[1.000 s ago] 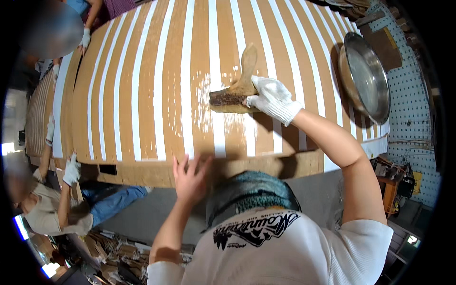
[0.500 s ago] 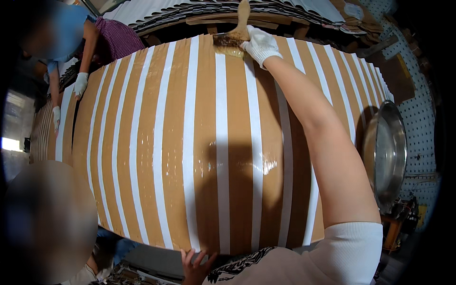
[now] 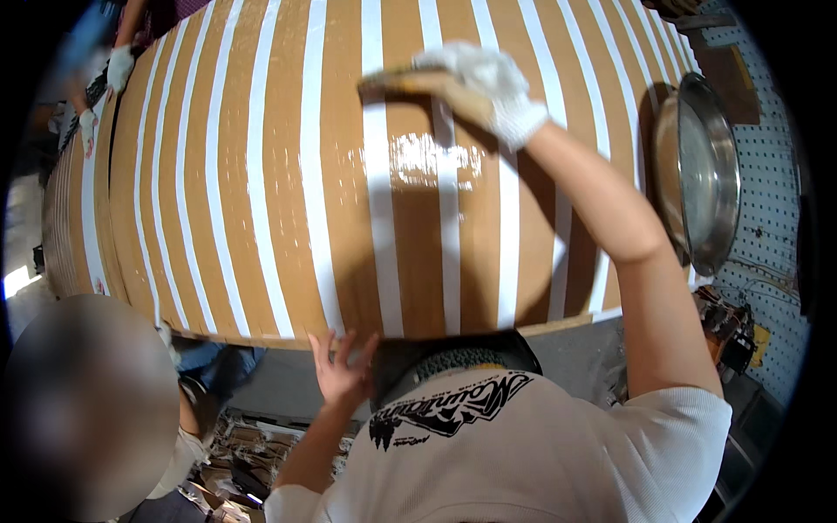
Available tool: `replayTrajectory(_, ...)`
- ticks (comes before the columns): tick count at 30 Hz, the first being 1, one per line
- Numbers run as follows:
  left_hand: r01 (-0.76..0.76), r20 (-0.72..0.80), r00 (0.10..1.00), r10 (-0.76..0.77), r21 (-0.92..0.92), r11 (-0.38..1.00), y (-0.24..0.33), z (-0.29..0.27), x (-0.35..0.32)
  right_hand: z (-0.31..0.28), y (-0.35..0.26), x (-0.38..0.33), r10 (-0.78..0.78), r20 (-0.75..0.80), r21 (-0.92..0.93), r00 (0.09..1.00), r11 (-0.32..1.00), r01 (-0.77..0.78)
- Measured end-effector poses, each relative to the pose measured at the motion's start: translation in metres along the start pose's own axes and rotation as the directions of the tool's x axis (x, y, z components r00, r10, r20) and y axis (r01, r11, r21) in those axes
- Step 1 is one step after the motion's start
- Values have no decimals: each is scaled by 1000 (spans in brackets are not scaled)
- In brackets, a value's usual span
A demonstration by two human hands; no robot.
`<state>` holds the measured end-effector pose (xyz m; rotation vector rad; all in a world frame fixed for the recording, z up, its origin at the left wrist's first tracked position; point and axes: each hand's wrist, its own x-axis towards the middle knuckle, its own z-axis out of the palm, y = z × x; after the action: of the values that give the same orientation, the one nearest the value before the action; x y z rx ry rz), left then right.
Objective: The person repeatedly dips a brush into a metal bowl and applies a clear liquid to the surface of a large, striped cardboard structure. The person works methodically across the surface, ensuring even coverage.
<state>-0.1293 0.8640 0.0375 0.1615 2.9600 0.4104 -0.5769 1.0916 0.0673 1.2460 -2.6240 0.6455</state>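
Brush point(image 3: 403, 83) is gripped in the white-gloved right hand point(image 3: 490, 83), upper centre of frame; fingers closed round it, finger detail lost to blur. Brush is seen nearly edge-on, bristle end pointed left, over the brown-and-white striped surface point(image 3: 349, 227). Glossy wet patch point(image 3: 414, 159) is seen just below it. Left hand point(image 3: 343, 370), ungloved, is placed at the surface's near edge, lower centre; fingers spread, nothing held. Metal basin point(image 3: 717, 213) is set at the right side of the frame, tilted-looking in the fisheye. Co-worker's gloved hand point(image 3: 119, 70) is seen upper left, well apart from the brush.
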Motion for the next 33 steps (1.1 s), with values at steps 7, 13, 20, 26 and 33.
replayTrajectory(7, -77, -151, 986, 77, 5, 997, 7, -2, 5, -43, -156, -205, 124, 291, 161, 949, 971, -176)
replayTrajectory(13, -126, -196, 972, 127, 18, 992, 3, -2, -5, -67, -172, -207, 182, 480, 182, 858, 937, -300)
replayTrajectory(20, -126, -210, 969, 134, 50, 991, 5, -8, -8, -54, -213, -250, 178, 177, -49, 968, 984, -172)
replayTrajectory(26, -128, -217, 964, 152, 117, 985, 4, -9, -10, -61, -173, -240, 260, 216, -29, 941, 965, -260)
replayTrajectory(33, -117, -164, 976, 143, 161, 980, 9, -20, -3, -78, -204, -244, 193, 459, 242, 867, 912, -332)
